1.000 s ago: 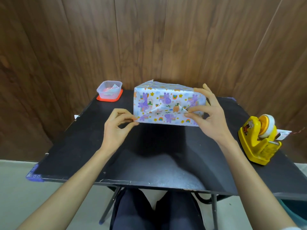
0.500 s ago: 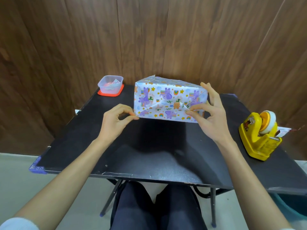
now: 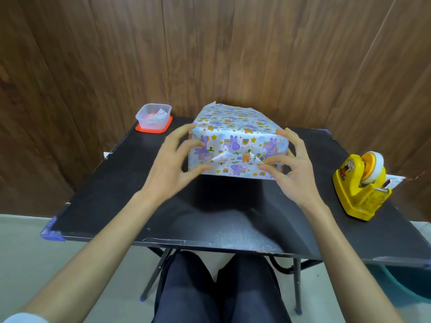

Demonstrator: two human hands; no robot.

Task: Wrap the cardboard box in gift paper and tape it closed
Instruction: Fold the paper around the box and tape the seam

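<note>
L hand grips gift-wrapped box's end, R hand pinches front flap; if pinch slips, untaped flap prob springs open.

Black table carries wrapped box, yellow tape dispenser, plastic container.

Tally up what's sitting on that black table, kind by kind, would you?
gift-wrapped box: 1
yellow tape dispenser: 1
clear plastic container with a red base: 1
Total: 3
</note>
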